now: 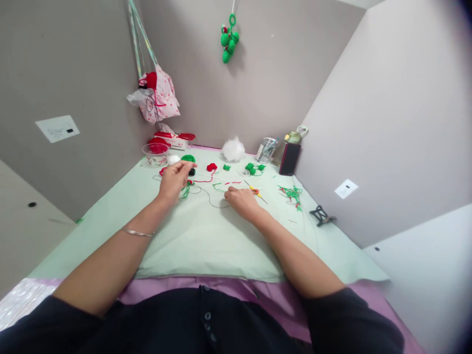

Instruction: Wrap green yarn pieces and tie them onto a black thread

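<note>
My left hand (174,181) is raised over the table, thumb and forefinger pinched together; what they hold is too small to make out. Under its fingers are a small red and green yarn piece (190,182) and a black object (191,172). My right hand (239,198) rests lower, its fingertips pressed together on something hidden. A thin dark thread (209,195) curves over the cloth between both hands. Close to my right hand lie yellow-handled snips with orange (254,190) and short red yarn bits (233,183). A small red yarn bundle (211,167) trails a strand toward my left hand.
Green crocheted pieces (254,168), white stuffing (233,149) and a clear cup (267,150) stand at the back. A phone (289,159) leans on a bottle. Yarn scraps (292,194) and a black stand (322,215) lie right. A plastic tub (155,156) sits back left.
</note>
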Motion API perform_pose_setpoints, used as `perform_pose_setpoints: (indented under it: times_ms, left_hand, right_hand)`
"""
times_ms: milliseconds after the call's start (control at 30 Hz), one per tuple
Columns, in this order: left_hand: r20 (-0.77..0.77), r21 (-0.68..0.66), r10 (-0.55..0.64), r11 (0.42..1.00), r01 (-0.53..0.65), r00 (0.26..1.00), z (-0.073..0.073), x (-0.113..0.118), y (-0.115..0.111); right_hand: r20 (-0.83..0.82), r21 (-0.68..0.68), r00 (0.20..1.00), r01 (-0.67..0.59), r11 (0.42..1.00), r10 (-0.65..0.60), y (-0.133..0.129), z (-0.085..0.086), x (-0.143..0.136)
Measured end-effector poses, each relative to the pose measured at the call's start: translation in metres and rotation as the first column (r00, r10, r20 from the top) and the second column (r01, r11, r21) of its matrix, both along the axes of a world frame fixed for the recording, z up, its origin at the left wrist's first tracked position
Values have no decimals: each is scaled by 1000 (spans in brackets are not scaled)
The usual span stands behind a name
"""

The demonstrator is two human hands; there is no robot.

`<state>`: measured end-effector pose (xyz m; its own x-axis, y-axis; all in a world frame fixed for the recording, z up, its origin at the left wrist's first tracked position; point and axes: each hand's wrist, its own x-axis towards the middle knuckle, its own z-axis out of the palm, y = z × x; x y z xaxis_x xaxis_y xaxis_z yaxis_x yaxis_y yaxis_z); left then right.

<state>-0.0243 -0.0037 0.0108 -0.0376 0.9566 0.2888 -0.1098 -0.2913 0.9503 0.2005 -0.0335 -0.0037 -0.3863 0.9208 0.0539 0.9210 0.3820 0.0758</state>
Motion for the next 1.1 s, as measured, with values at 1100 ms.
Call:
perform_pose_setpoints:
  times_ms: [1100]
  left_hand:
    - [-239,-118,-348,937,329,906,-6,32,-30]
  right_hand:
    - [-942,-63,334,-148,987,-11,-12,18,-8]
